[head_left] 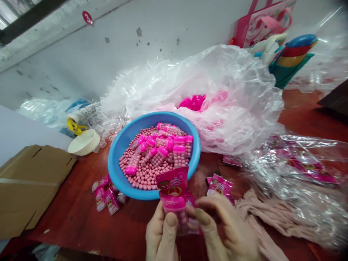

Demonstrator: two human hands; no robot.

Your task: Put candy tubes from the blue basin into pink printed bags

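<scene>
head view: left hand (162,233) pinches pink packet (173,186); right hand (227,230) beside it, grip unclear.

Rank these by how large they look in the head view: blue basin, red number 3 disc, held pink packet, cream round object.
1. Blue basin
2. Held pink packet and cream round object, unranked: the packet looks larger, but it is nearer the camera
3. Red number 3 disc
</scene>
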